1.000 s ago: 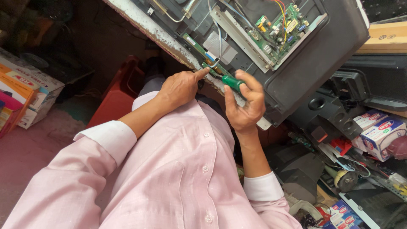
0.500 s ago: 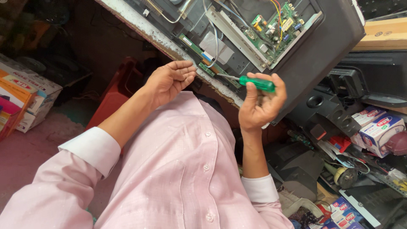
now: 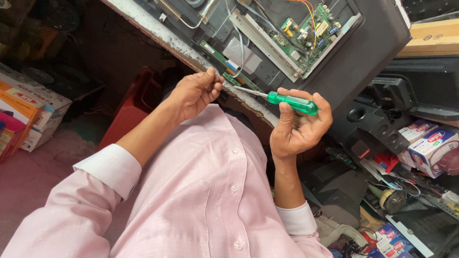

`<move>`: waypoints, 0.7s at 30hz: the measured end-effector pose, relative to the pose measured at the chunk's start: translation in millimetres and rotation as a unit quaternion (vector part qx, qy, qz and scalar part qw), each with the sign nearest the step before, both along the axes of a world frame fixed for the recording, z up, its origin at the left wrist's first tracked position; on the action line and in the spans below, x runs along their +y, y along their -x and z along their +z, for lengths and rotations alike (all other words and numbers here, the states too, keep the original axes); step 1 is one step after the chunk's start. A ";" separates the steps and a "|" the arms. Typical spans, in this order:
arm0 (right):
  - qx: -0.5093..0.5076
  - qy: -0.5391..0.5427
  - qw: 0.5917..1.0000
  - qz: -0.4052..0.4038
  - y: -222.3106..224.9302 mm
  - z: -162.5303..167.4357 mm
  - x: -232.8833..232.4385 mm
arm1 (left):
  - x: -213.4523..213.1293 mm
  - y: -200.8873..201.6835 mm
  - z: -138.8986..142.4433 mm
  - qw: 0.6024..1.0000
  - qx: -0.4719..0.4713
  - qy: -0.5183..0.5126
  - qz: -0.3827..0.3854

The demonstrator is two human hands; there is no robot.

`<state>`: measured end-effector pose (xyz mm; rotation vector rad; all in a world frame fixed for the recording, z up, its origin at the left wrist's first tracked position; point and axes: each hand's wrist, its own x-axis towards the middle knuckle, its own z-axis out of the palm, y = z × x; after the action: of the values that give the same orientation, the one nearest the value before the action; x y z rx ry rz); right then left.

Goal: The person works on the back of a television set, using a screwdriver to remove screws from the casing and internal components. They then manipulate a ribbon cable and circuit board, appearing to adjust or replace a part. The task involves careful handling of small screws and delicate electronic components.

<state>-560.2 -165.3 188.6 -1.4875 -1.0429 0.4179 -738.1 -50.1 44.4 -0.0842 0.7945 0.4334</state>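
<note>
My right hand (image 3: 299, 126) grips a screwdriver with a green handle (image 3: 291, 102), its metal shaft pointing left toward the narrow green circuit strip (image 3: 224, 64) at the lower edge of an opened flat-screen set (image 3: 363, 52). My left hand (image 3: 193, 93) is curled just left of the screwdriver tip, its fingers pinched together at the set's edge; whether something small lies in them I cannot tell. A main circuit board (image 3: 311, 31) with coloured wires sits higher up inside the open back.
A white worn bench edge (image 3: 158, 31) runs under the set. Red plastic stool (image 3: 129, 114) below my left arm. Cardboard boxes (image 3: 28, 110) at the left. Small boxes (image 3: 430, 143), black plastic parts and clutter at the right.
My right hand has pulled the screwdriver back from the set and turned it level. My left hand has left the board's edge and curled its fingers.
</note>
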 end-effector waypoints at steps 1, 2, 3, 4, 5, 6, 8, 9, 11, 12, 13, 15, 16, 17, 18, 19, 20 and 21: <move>0.000 0.000 1.000 0.000 0.0 0.1 0.6 | -0.1 0.5 1.1 1.000 -0.008 -0.006 -0.002; -0.001 0.000 1.000 -0.001 -0.1 0.2 1.3 | -0.2 0.9 2.6 1.000 -0.016 -0.011 -0.004; -0.003 0.000 1.000 -0.003 -0.4 0.3 1.9 | -0.1 1.0 4.2 0.999 -0.012 -0.029 -0.003; -0.004 -0.001 1.000 -0.004 -0.6 0.4 2.4 | 0.0 1.0 5.6 0.999 -0.009 -0.047 -0.003; -0.002 -0.001 1.000 -0.003 -0.8 0.5 2.9 | 0.2 1.0 6.8 0.998 -0.005 -0.065 -0.002; 0.000 -0.001 1.000 -0.002 -0.9 0.7 3.3 | 0.1 1.0 7.7 0.997 0.004 -0.078 -0.001; 0.001 -0.002 1.000 0.001 -0.9 1.0 4.5 | 0.4 1.2 8.3 0.994 0.022 -0.105 0.001; 0.000 -0.001 1.000 0.002 -0.6 1.1 5.2 | 0.6 1.6 8.1 0.994 0.022 -0.109 0.003; -0.002 -0.002 1.000 0.006 -0.3 1.6 6.5 | 1.1 2.2 7.0 0.993 0.021 -0.119 0.005; -0.002 -0.002 1.000 0.009 0.0 2.0 6.9 | 0.8 2.2 6.4 0.992 0.019 -0.124 0.003; -0.003 -0.003 1.000 0.011 0.3 2.3 7.5 | 1.0 2.2 5.6 0.991 0.016 -0.129 0.000; -0.002 -0.003 1.000 0.011 0.7 2.8 8.4 | 1.0 2.0 4.6 0.990 0.000 -0.141 -0.004; -0.002 -0.003 1.000 0.010 0.5 3.1 8.9 | 1.1 1.7 4.5 0.989 -0.013 -0.148 -0.006; 0.000 -0.005 1.000 0.011 0.6 3.2 9.4 | 0.8 1.8 4.5 0.988 -0.026 -0.154 -0.008; 0.002 -0.008 1.000 0.011 -0.2 3.3 10.3 | 1.2 1.1 4.9 0.985 -0.028 -0.169 -0.023; 0.003 -0.010 1.000 0.012 -0.1 3.3 10.8 | 0.8 1.6 5.6 0.982 -0.029 -0.184 -0.038; 0.000 -0.009 1.000 0.015 -0.3 3.4 11.5 | 0.8 1.6 6.7 0.978 -0.031 -0.198 -0.052; -0.002 -0.009 1.000 0.019 -0.3 3.4 12.1 | 0.8 1.7 8.0 0.977 -0.039 -0.203 -0.058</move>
<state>-559.9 -153.3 192.0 -1.4550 -1.0775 0.4305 -739.8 -49.3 52.4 0.3220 0.6170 0.4716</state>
